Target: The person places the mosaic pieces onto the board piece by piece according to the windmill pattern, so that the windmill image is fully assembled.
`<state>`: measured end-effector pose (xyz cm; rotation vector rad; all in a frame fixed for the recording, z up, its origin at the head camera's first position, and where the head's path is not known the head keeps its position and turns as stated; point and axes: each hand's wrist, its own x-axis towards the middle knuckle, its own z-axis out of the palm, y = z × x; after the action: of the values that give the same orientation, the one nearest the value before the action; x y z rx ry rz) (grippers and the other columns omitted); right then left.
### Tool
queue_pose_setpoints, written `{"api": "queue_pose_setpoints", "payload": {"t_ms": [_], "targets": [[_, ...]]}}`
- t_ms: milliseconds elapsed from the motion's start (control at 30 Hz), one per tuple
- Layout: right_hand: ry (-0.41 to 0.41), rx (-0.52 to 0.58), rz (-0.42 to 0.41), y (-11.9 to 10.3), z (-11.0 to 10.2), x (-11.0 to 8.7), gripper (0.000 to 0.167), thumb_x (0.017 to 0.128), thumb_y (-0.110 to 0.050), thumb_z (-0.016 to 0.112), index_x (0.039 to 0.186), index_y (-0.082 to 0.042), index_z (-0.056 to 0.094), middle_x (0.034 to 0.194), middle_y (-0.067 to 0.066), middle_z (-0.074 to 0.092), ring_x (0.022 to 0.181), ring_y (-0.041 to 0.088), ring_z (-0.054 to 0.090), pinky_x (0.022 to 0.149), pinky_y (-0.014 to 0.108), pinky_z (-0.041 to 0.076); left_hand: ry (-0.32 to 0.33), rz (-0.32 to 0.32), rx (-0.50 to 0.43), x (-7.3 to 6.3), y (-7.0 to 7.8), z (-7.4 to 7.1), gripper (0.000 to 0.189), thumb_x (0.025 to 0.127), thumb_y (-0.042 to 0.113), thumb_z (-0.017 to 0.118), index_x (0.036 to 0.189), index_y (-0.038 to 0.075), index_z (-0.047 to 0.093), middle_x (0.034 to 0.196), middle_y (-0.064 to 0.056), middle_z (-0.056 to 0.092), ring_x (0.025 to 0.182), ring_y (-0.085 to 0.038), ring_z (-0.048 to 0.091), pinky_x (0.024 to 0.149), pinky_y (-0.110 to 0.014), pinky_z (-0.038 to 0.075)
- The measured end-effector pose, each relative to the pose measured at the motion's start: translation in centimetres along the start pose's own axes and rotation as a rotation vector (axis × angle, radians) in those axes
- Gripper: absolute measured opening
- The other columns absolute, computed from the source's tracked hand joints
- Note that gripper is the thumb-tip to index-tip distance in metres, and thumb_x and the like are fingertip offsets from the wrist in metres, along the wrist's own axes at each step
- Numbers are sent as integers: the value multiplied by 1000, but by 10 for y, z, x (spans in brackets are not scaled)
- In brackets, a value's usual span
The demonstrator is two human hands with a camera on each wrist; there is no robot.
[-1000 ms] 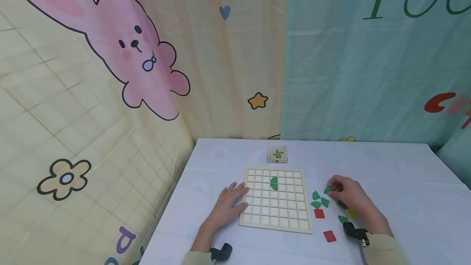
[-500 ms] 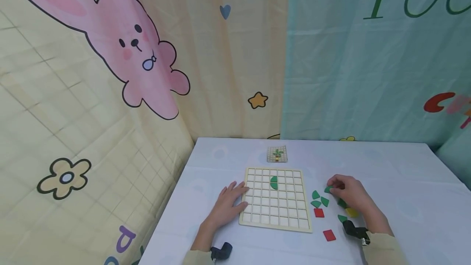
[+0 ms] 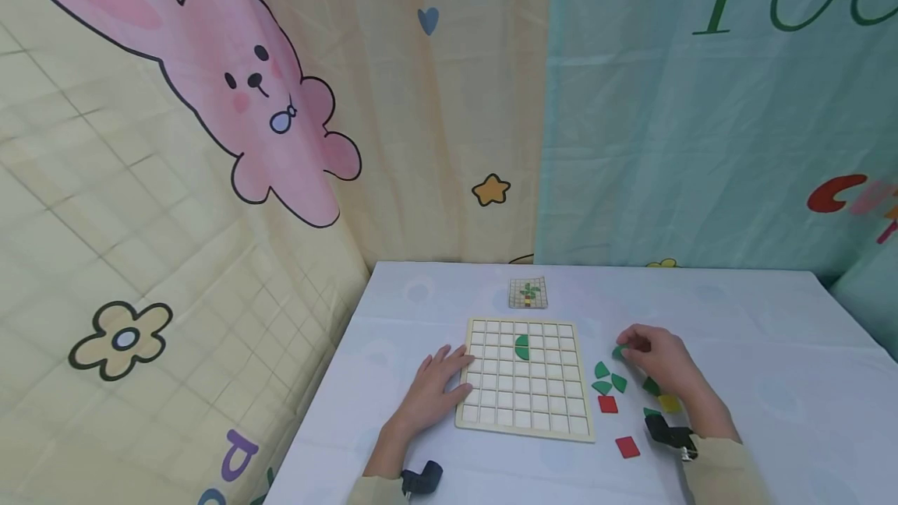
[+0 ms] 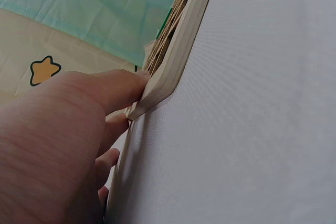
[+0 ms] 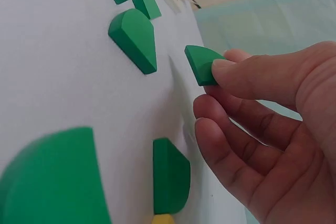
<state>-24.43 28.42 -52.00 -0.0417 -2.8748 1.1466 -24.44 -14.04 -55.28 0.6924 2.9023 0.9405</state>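
Observation:
My right hand (image 3: 658,357) pinches a green quarter-circle block (image 5: 202,64) between thumb and fingers, just off the table. My left hand (image 3: 436,388) lies at the left edge of a pale wooden grid board (image 3: 525,435). In the left wrist view, its thumb and fingertips touch the board's rim (image 4: 160,85), and the fingers look fairly straight. Two green quarter-circle pieces (image 3: 521,347) sit together in the upper part of the grid, forming a half circle. More green blocks (image 5: 134,40) lie on the table between the board and my right hand.
Behind the board lies a small pattern card (image 3: 528,293). Red squares (image 3: 608,404) lie to the right of the board, and a yellow piece (image 3: 669,404) lies beneath my right wrist. Curtains hang behind the white table (image 3: 421,294).
My right hand has lifted the green quarter-circle block and shifted slightly up and left in the head view. My left hand has stayed at the board's edge.

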Motion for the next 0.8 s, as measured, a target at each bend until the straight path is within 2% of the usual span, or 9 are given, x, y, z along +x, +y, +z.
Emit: {"api": "queue_pose_setpoints", "payload": {"t_ms": [200,533,800], "targets": [[28,7,-23,-6,2,5,19,94,-9,71,113,-8,69,110,11,66,97,28,57,82,41,58,2,8,11,2,-1,0,51,99,39,60,148,26,52,160,2,37,152,-28,19,121,-55,11],[52,17,-31,-16,9,7,16,94,-8,69,111,-9,69,105,9,67,94,27,58,82,41,55,-8,7,9,2,-1,2,51,100,39,59,148,25,51,160,2,37,152,-28,18,122,-55,10],[37,29,-22,-28,14,8,17,93,-7,70,110,-7,69,105,10,68,94,27,59,84,45,55,-12,-7,7,0,1,-1,51,99,36,60,148,24,52,160,1,37,152,-28,19,122,-55,11]]}}
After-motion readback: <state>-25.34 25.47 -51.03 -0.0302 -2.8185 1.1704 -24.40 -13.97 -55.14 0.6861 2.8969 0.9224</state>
